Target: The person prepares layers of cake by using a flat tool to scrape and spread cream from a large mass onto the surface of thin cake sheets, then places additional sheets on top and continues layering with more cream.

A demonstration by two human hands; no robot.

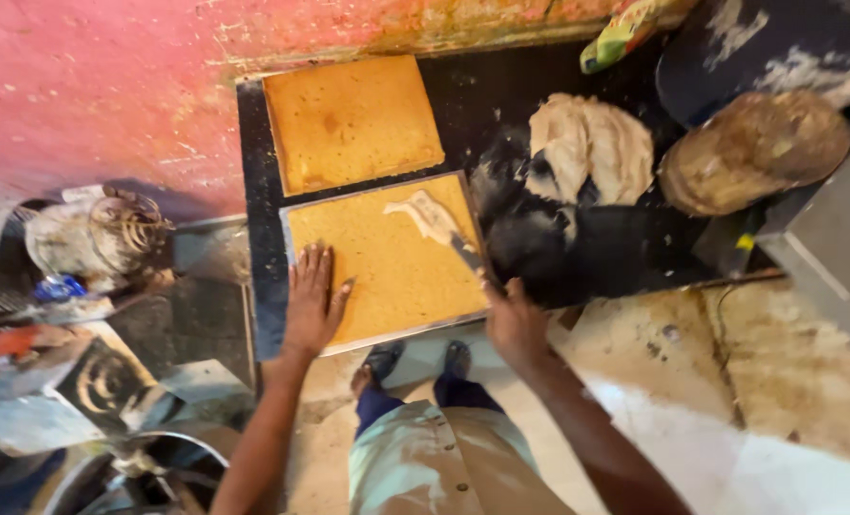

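Left hand [312, 298] steadies sponge sheet [387, 257]; right hand [513, 319] spreads cream with spatula [441, 225].

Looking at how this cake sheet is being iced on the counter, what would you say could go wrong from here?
1. The near cake sheet sits at the counter's front edge; only the left hand, pressed flat on it, steadies it, so it might slip off.
2. The right hand drags a cream-laden spatula over bare sponge, which may tear crumbs into the icing.
3. The cream heap lies on the dusty dark counter and may pick up dirt.
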